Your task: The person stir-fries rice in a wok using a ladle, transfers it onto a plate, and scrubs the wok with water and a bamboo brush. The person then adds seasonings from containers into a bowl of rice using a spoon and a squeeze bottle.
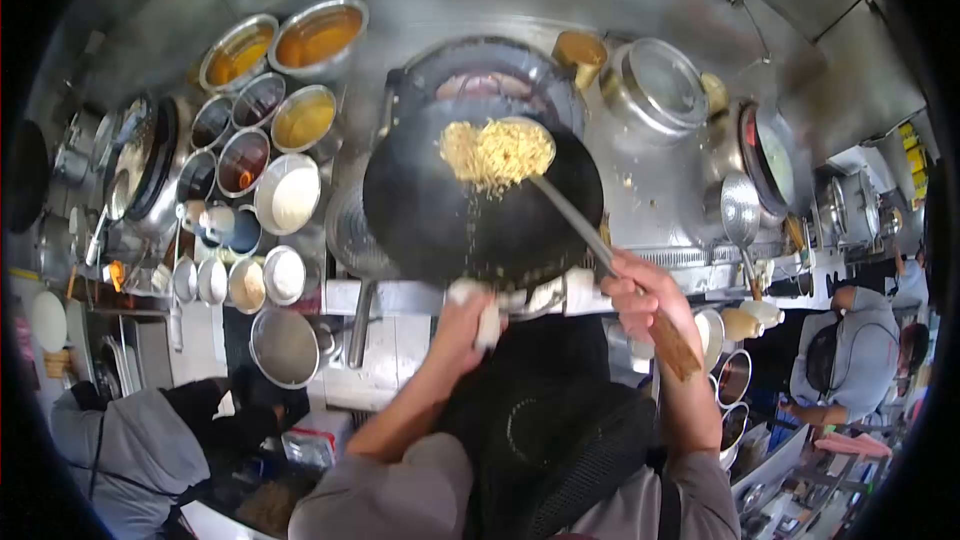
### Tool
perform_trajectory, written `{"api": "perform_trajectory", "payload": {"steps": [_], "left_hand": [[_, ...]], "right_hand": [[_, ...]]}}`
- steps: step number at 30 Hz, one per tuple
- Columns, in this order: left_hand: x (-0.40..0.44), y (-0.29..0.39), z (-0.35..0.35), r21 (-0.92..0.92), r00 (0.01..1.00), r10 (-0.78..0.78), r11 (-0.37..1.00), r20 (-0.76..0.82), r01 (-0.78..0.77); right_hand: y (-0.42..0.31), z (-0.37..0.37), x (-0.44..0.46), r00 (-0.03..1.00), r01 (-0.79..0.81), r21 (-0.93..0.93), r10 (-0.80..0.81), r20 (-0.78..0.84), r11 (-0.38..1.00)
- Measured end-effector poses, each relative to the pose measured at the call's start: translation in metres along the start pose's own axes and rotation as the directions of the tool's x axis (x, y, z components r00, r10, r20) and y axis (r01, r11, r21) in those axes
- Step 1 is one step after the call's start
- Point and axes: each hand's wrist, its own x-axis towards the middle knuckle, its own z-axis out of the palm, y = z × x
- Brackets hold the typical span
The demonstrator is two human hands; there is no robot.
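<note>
A black wok point(430, 225) sits on the stove in front of me. Yellowish grains like fried rice point(490, 153) are heaped on and beside a ladle point(572, 215) over its far part, with a few falling bits below. My right hand point(640, 298) is closed round the ladle's long handle, whose wooden end sticks out below the fist. At the wok's near edge my left hand point(462, 332) grips a white cloth point(487, 325). The wok's ear or handle, if under that cloth, is hidden.
Left of the wok stand steel bowls of orange liquid point(320, 37), a white powder bowl point(288, 194) and several small seasoning pots. A strainer point(357, 230) lies beside the wok. Right are a lidded pot point(655, 88) and perforated ladle point(740, 208). Other people point(845, 350) work at both sides.
</note>
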Motion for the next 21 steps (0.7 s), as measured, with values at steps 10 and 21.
{"api": "perform_trajectory", "payload": {"steps": [10,21], "left_hand": [[0.094,-0.033,-0.099,0.724,0.72,0.686,0.446,0.101,-0.526],[0.083,0.026,0.008,-0.004,0.986,0.086,0.996,-0.145,-0.088]], "right_hand": [[-0.014,0.024,-0.002,0.997,0.053,-0.25,-0.065,-0.043,0.967],[-0.015,-0.028,-0.005,0.949,-0.137,0.225,0.062,0.31,0.965]]}}
